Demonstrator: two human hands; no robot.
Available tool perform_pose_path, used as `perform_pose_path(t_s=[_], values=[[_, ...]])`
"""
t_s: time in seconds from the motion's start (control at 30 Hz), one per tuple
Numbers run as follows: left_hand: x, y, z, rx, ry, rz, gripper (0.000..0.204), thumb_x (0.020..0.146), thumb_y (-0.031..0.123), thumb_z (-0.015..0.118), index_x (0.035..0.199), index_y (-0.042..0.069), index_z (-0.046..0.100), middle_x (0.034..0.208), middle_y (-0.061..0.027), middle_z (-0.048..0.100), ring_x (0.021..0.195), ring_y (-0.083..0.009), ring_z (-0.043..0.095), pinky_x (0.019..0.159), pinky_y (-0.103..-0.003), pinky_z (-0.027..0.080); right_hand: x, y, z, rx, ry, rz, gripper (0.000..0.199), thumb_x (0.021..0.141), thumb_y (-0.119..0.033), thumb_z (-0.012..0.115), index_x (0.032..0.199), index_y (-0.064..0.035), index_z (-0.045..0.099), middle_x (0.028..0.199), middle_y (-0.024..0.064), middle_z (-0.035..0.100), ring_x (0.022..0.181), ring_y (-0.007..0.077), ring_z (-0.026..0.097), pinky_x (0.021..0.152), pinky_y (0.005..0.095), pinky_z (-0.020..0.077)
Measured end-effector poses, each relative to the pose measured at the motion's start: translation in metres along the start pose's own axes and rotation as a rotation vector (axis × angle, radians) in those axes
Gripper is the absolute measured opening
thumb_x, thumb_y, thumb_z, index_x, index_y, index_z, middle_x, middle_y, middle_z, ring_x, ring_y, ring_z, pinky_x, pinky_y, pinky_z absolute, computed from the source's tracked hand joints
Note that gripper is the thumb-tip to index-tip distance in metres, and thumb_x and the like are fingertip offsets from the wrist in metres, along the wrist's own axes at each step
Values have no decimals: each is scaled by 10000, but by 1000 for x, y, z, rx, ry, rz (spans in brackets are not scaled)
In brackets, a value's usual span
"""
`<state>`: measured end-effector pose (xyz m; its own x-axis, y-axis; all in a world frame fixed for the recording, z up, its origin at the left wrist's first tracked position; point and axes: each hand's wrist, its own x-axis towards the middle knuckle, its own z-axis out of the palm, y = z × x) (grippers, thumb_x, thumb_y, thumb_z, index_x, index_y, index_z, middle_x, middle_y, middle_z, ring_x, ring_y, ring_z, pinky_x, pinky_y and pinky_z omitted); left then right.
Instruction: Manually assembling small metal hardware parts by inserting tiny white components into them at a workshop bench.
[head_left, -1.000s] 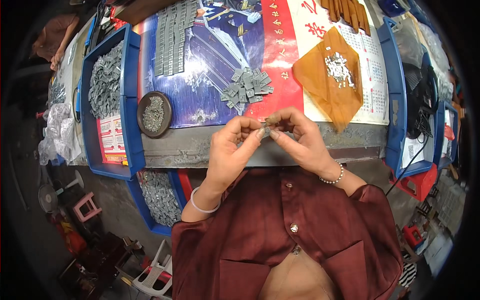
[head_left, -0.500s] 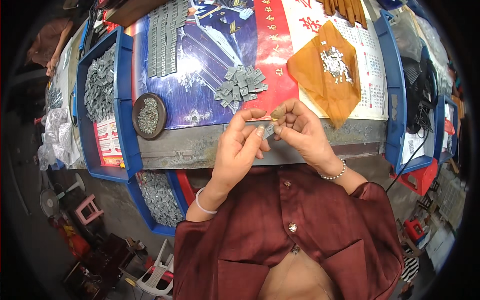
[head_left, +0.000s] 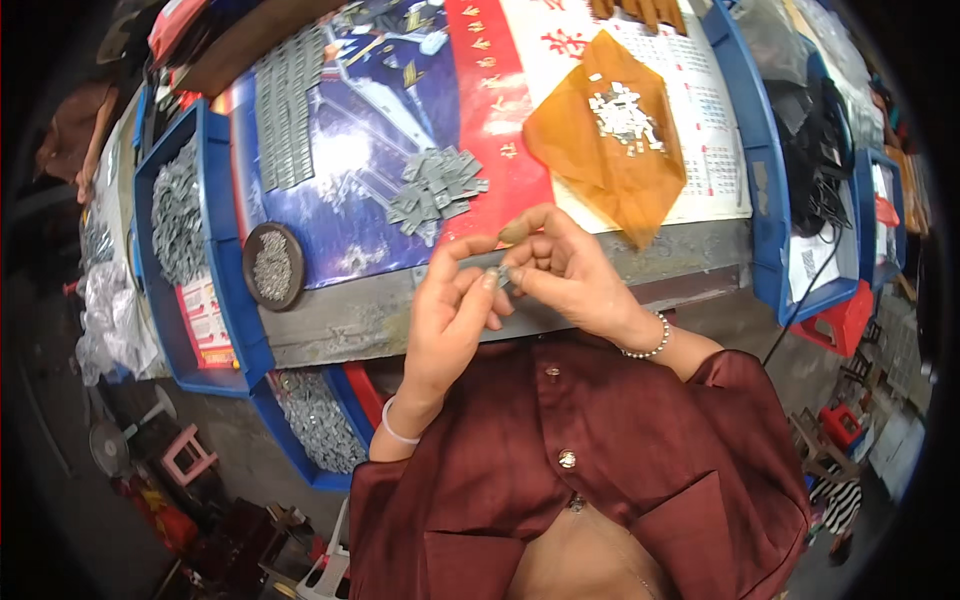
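Both hands meet in front of my chest, over the near edge of the bench. My left hand (head_left: pixel 452 308) pinches a small grey plastic piece (head_left: pixel 503 278) between thumb and fingers. My right hand (head_left: pixel 568 272) pinches at the same piece from the other side, its index finger wearing a brownish finger cover (head_left: pixel 513 234). The fingers hide most of the piece. Just beyond the hands lies a loose pile of grey pieces (head_left: pixel 435 190). To its right, small white parts (head_left: pixel 628 115) are spread on a brown paper sheet (head_left: pixel 570 128).
A round dark dish (head_left: pixel 290 292) of small metal parts sits at left. Neat rows of grey pieces (head_left: pixel 290 110) lie farther back. Blue bins (head_left: pixel 222 235) of grey pieces stand at left, one lower bin (head_left: pixel 318 420) below the bench edge. Another blue bin (head_left: pixel 765 190) stands at right.
The whole view has shifted and tilted, so the bench sits slightly further left. My hands stay together on the small piece, which the fingers now cover more.
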<state>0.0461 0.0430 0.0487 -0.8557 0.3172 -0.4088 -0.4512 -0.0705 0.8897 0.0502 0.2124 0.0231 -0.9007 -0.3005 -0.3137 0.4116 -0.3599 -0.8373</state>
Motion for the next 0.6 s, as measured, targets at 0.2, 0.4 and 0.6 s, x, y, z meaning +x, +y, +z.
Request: perform_pose_path(t_s=[0.2, 0.4, 0.6], values=[[-3, -4, -4, 23, -3, -12, 287, 947, 47, 483, 1227, -21, 472, 734, -30, 590, 666, -48, 515, 603, -182, 401, -1, -23, -42, -552, 350, -395, 199, 858, -22, 592, 1048, 13, 541, 910, 60, 599, 801, 108, 583, 712, 247, 478], [-1, -9, -3, 60, -34, -35, 281, 943, 47, 495, 1212, -28, 513, 736, -26, 600, 677, -44, 526, 614, -182, 421, 6, -48, -105, -963, 670, -445, 130, 853, -17, 589, 981, -5, 575, 867, 118, 655, 764, 177, 656, 695, 289, 510], [1, -12, -1, 56, -52, -38, 280, 937, 44, 503, 1206, -29, 531, 734, -22, 606, 674, -41, 532, 603, -184, 429, 16, -45, -110, -1216, 563, -458, 253, 791, 19, 602, 1033, -34, 551, 880, 134, 612, 805, 282, 631, 716, 368, 495]])
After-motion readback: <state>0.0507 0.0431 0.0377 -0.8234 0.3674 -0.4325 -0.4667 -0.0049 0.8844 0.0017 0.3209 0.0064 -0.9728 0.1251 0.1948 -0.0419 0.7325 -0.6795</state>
